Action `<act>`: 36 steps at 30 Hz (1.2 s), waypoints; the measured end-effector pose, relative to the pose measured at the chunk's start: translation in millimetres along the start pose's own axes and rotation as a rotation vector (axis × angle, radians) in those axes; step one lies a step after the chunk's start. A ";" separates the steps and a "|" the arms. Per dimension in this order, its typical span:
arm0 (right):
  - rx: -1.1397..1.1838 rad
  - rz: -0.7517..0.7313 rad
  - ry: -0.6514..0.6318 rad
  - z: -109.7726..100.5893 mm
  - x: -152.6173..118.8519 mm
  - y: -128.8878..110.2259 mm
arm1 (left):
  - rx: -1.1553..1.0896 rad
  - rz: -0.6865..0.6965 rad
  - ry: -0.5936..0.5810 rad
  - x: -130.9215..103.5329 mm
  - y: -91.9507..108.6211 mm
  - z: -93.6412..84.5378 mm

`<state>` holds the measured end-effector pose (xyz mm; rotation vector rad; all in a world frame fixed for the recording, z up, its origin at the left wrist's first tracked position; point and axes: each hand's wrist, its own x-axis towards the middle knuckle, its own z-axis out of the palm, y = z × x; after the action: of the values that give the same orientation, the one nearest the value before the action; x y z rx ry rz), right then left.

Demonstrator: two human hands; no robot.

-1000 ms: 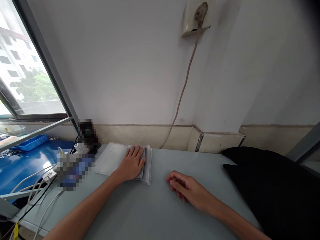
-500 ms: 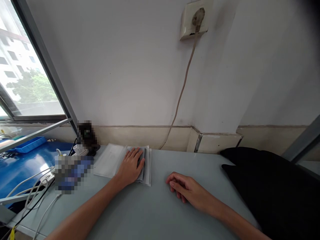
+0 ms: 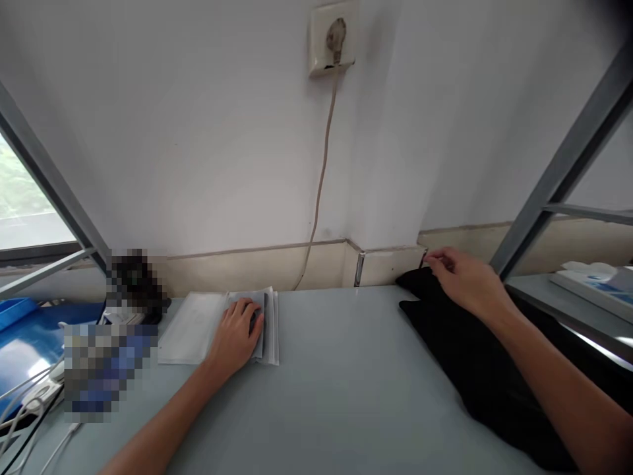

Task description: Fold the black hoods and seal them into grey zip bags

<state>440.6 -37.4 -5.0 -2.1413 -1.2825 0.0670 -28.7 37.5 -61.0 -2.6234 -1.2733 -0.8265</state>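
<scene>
My left hand (image 3: 238,335) lies on a stack of clear, flat plastic bags (image 3: 190,330), palm down with the fingers spread and slightly bent. Beneath it are grey sheets or bags (image 3: 267,320); a dark patch shows by the fingertips, its nature unclear. My right hand (image 3: 467,280) is over the far end of a black cloth-like item (image 3: 484,356) on the right side of the table. Its thumb and fingertips come together with nothing visible between them. Whether that hand touches the black item, I cannot tell.
The grey table (image 3: 346,382) meets the wall at the back. A cable (image 3: 324,158) hangs from a wall socket (image 3: 332,39). Metal frame bars (image 3: 558,158) slope at both sides. White cables (image 3: 37,402), blurred objects and a blue tray (image 3: 17,311) are at left.
My right hand has moved right and away from me, from the table's middle to above the black item. My left hand stays on the bags, its fingers more bent. The view has turned right.
</scene>
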 end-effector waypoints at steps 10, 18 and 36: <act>-0.302 0.076 -0.062 68.0 9.1 79.6 | -0.004 -0.008 -0.026 -0.9 1.3 -1.6; -0.324 0.011 0.097 50.7 13.0 79.6 | -0.016 0.004 -0.026 -1.9 1.6 -3.7; -0.421 0.187 0.038 53.2 33.8 101.1 | -0.016 -0.011 -0.022 -5.1 2.7 -6.5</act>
<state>518.2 -16.8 -93.0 -2.6027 -1.1469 -0.1806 -32.0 30.1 -57.8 -2.6478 -1.2938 -0.8150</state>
